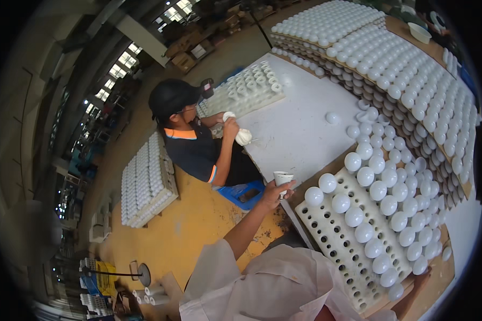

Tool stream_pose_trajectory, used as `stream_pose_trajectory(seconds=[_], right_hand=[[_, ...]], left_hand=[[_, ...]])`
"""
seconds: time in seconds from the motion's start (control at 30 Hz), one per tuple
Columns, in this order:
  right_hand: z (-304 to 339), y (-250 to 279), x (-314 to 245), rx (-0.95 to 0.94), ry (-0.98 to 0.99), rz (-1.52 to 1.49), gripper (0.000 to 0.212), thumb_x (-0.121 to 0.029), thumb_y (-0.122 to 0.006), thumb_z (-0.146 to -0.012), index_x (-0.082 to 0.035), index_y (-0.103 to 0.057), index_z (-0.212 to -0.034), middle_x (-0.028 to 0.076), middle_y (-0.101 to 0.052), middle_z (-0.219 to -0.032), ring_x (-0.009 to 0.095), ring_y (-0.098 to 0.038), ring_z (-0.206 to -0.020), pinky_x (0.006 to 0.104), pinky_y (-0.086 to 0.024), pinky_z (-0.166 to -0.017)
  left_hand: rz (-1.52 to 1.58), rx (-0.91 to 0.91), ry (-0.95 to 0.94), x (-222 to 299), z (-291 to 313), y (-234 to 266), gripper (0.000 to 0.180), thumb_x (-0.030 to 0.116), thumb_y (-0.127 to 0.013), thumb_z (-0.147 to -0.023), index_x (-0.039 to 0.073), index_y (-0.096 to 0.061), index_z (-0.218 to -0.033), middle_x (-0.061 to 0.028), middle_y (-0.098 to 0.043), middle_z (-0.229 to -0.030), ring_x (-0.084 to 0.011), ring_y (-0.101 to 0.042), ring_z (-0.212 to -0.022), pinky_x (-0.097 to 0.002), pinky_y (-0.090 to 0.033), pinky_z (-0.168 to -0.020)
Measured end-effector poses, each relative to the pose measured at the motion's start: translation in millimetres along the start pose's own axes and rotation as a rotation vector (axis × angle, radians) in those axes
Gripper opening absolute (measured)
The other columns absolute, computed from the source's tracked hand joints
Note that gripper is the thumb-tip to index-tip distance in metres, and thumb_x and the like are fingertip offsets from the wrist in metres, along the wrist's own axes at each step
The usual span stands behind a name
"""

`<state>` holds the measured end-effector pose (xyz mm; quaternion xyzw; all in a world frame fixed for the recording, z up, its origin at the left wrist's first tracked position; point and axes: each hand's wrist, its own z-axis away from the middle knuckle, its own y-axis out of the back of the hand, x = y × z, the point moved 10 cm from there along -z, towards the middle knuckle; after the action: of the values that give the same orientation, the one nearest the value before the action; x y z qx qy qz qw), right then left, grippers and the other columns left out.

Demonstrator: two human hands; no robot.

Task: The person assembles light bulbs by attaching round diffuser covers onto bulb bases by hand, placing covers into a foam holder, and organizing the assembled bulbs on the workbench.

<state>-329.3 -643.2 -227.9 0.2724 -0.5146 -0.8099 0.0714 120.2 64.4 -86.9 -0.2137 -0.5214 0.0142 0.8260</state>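
My left hand [276,193] is closed around a white, cup-shaped bulb housing [283,177], its wide open end upward, above the table edge. To its right lies a pale tray with rows of holes [326,235], partly filled with round white bulb covers [364,232]. At the tray's far lower right corner, my right hand [422,279] is partly hidden beside the bulb covers; its fingers are too small and covered to make out. More loose covers crowd the board just beyond the tray.
Stacked boards of white bulb covers [391,69] line the right side. Across the white table [300,123], a seated co-worker [190,139] in a black cap holds white parts, beside a tray of housings [246,88]. Another loaded tray stack [147,182] stands at left on the yellow floor.
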Motion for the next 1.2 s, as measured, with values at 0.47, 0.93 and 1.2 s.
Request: stream_pose_trajectory(seconds=[0.47,0.93,1.2], right_hand=[[179.0,122.2,-144.6,0.432,0.113,-1.059,0.064,-0.004,-0.058,-0.083,-0.012,-0.030,-0.141,0.014,-0.049,-0.124,0.021,-0.059,-0.094,0.0315,-0.050,-0.076],[303.1,-41.4,-511.7,-0.222,0.764,-0.676,0.083,-0.022,-0.088,-0.057,-0.009,-0.044,-0.126,0.008,-0.055,-0.118,0.025,-0.054,-0.108,0.0371,-0.043,-0.094],[323.1,-56.1,-552.4,-0.298,0.776,-0.673,0.075,-0.023,-0.088,-0.057,-0.009,-0.049,-0.120,0.011,-0.057,-0.114,0.025,-0.057,-0.106,0.0366,-0.046,-0.089]], left_hand=[[-0.302,-0.495,0.076,12.4,13.8,-135.8,0.031,0.007,-0.067,-0.076,-0.004,-0.059,-0.103,-0.0093,-0.066,-0.083,-0.0088,-0.054,-0.052,-0.0225,-0.043,-0.046],[-0.647,-1.110,0.203,1.8,43.0,-177.0,0.049,0.018,-0.080,-0.069,-0.004,-0.059,-0.107,-0.0079,-0.064,-0.089,-0.0114,-0.061,-0.072,-0.0262,-0.052,-0.060],[-0.715,-1.102,0.251,2.4,37.9,-145.2,0.051,0.021,-0.083,-0.066,-0.004,-0.060,-0.103,-0.0057,-0.064,-0.081,-0.0104,-0.060,-0.065,-0.0264,-0.050,-0.057]])
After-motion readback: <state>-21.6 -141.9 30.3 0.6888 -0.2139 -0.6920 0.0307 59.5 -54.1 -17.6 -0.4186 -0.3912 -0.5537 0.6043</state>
